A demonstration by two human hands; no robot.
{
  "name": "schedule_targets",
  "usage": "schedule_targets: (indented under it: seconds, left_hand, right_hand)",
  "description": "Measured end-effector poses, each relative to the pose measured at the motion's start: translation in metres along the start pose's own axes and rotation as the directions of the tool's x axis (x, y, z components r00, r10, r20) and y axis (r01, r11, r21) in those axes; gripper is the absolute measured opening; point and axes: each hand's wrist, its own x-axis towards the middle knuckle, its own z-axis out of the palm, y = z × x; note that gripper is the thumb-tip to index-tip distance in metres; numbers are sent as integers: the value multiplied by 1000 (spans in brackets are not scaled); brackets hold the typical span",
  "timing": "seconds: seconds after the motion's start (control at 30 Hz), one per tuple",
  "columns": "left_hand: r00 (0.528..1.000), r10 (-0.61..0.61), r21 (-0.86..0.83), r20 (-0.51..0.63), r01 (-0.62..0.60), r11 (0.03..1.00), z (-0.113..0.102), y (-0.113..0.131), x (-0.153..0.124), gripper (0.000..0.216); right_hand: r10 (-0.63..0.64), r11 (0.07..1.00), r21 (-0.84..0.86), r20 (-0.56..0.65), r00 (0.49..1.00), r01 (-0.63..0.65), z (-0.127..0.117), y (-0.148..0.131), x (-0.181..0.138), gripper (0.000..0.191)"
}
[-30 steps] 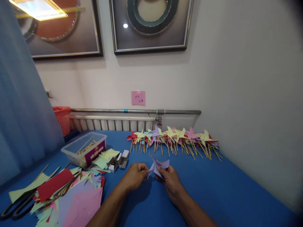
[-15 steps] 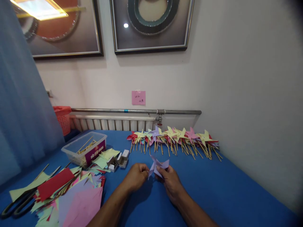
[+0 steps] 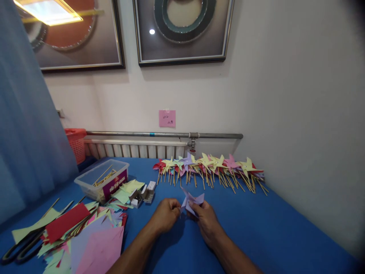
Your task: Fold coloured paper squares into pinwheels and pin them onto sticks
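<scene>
A purple paper pinwheel (image 3: 189, 201) with folded blades is held over the middle of the blue table, without a visible stick. My right hand (image 3: 206, 217) pinches it from the right, thumb pressed near its centre. Close to its left blade is my left hand (image 3: 167, 214), fingers curled together; whatever lies in them is hidden, and I cannot tell whether they touch the blade. Left of my hands, two small opened boxes (image 3: 148, 195) stand together, with small metal pieces in the nearer one (image 3: 136, 199).
Finished pinwheels on sticks (image 3: 211, 167) lie in a row at the back. A clear plastic tub (image 3: 82, 184) holds wooden sticks. Cut paper sheets (image 3: 99, 247) are piled at front left beside black-handled scissors (image 3: 25, 247). A red basket (image 3: 77, 148) stands behind, near a radiator (image 3: 137, 147).
Almost nothing differs. Both hands and the purple pinwheel sit very slightly further right and lower in the picture, and the whole view has shifted a little too.
</scene>
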Motion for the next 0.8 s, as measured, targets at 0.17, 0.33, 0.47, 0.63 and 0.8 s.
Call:
schedule_targets:
  seconds: [0.17, 0.33, 0.47, 0.63, 0.8]
  left_hand:
    - [999, 26, 23, -22, -26, 999, 1, -1, 0, 9]
    - [999, 32, 30, -35, -31, 999, 3, -3, 0, 10]
    - [998, 32, 4, -48, -32, 999, 3, -4, 1, 10]
    - [999, 31, -24, -27, -32, 999, 4, -2, 1, 10]
    - [1000, 14, -27, -14, -14, 1000, 4, 1, 0, 10]
  right_hand:
    - [6, 1000, -21, -12, 1000, -6, -1, 1, 1, 35]
    - [-14, 999, -48, -11, 1000, 13, -2, 2, 3, 32]
    - [-13, 999, -38, 5, 1000, 13, -3, 2, 3, 29]
    - [4, 1000, 5, -9, 1000, -4, -2, 0, 2, 30]
    - [13, 1000, 18, 8, 1000, -13, 0, -5, -2, 29]
